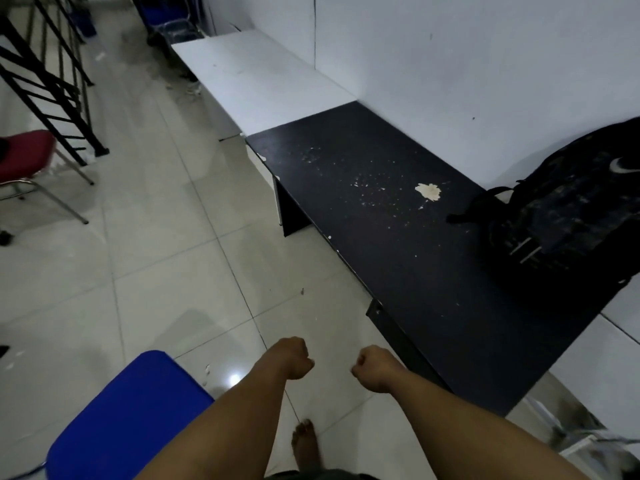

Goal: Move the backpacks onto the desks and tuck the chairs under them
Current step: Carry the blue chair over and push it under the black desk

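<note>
Your fists hang empty over open floor beside the black desk.

Your left hand [292, 358] and right hand [372, 367] are curled, holding nothing. The backpack [568, 199] lies on the black desk [398, 237] against the wall; the blue chair [128, 417] stands untucked on bare tiles.

Backpack [568, 202] on black desk [398, 220] — hands empty

Backpack [571, 209], at 3 o'clock on the dark counter [415, 244]: right side cut off by the frame edge. Blue chair [128, 420], 7 o'clock: only the seat shows, legs out of frame. Red chair [24, 154], 9 o'clock: left part cut off. Blue object [166, 26] at 11 o'clock: too dim to identify. Clutter [581, 441] at 5 o'clock: blurred.
</note>
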`<state>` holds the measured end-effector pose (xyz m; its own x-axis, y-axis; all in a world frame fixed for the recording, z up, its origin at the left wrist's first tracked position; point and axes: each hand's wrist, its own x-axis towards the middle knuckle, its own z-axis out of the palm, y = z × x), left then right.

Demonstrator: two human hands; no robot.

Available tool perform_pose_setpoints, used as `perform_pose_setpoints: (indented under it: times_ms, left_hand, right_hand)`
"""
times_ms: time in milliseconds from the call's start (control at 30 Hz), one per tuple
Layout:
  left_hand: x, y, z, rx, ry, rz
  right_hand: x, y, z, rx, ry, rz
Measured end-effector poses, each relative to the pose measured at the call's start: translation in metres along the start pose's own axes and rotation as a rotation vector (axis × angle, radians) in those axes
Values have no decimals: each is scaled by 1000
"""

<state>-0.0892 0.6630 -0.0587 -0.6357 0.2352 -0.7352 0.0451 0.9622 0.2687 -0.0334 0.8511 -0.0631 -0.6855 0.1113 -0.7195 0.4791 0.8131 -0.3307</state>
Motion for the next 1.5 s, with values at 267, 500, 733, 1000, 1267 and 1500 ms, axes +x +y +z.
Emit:
perform_pose_setpoints:
  times_ms: [267,500,733,1000,1267,1500]
  left_hand:
    - [-49,-7,42,-94,26,-9]
    - [-99,-29,91,-111,-40,-64]
    - [-128,-60,102,-162,19,-139]
    - [-150,-82,88,-185,70,-86]
    - [-186,-160,83,-123,85,-49]
    - [-231,-253,94,-41,56,-57]
  right_hand:
    - [-35,19,32,-23,-4,-48]
    - [-71,33,95,-70,-110,-41]
    - [-88,19,118,-97,-107,-94]
    - [-93,-27,130,-59,-42,-107]
    - [-125,-98,202,27,-24,-105]
    - [-166,-151,277,81,-4,-58]
